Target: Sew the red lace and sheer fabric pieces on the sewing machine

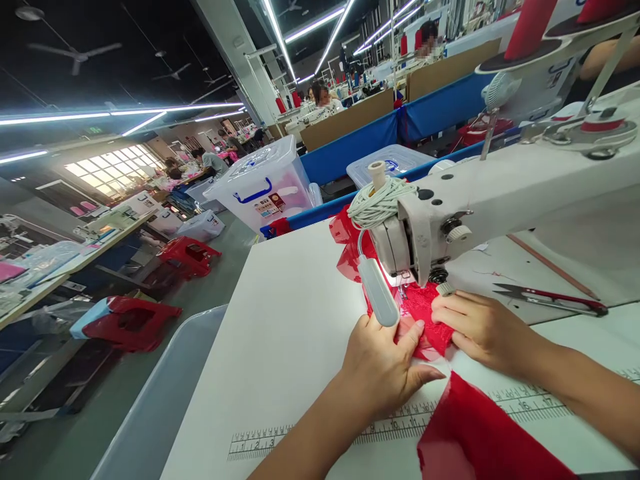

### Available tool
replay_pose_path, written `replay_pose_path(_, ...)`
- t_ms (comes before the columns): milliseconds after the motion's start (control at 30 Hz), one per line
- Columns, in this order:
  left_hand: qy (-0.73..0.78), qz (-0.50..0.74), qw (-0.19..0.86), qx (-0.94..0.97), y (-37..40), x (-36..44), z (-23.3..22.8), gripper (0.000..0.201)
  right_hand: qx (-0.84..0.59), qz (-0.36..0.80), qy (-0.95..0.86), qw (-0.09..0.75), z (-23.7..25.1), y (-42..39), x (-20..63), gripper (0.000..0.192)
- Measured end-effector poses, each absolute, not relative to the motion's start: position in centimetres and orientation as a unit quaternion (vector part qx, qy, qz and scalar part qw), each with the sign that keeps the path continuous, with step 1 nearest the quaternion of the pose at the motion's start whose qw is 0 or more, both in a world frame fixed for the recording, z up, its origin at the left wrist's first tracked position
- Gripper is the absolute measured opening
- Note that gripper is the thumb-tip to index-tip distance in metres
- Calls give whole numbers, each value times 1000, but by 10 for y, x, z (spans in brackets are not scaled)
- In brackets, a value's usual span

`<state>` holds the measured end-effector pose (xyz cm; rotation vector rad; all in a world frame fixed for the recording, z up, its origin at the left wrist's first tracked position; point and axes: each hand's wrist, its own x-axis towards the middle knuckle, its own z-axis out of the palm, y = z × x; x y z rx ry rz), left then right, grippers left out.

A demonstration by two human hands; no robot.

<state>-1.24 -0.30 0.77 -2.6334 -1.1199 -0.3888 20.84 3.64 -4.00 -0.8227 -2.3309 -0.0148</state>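
A white sewing machine (pixel 505 180) stands over the table, with red lace fabric (pixel 420 308) under its needle area. My left hand (pixel 383 363) rests on the sheer red part of the fabric, thumb stretched out and fingers apart, partly behind a small grey lamp (pixel 379 291). To the right of the needle, my right hand (pixel 483 330) has its fingers curled onto the lace edge, pinching it. A larger red fabric piece (pixel 480 427) trails from near my hands over the table's front. The needle tip is hard to make out.
Thread snips (pixel 555 298) and a brown stick (pixel 555 267) lie right of my right hand. A ruler strip (pixel 390 430) runs along the white table (pixel 280 333). A grey bin (pixel 165 393) stands at the left edge; a clear plastic box (pixel 265 180) stands behind. Other people work farther back.
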Motion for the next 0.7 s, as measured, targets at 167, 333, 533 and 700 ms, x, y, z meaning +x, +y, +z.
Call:
replay_pose_path(167, -395, -143, 138, -897, -1, -15, 6, 74, -319, -14, -888, 332, -36, 37, 207, 33)
replay_pose_path(333, -399, -127, 138, -898, -2, -12, 4, 83, -312, -16, -890, 332, -32, 38, 206, 31)
replay_pose_path(533, -389, -151, 147, -897, -4, -6, 3, 93, -316, -12, -885, 341, -32, 38, 206, 31)
replay_pose_path(700, -392, -144, 149, -896, -4, -6, 4, 90, -309, -18, -890, 334, -26, 38, 206, 28)
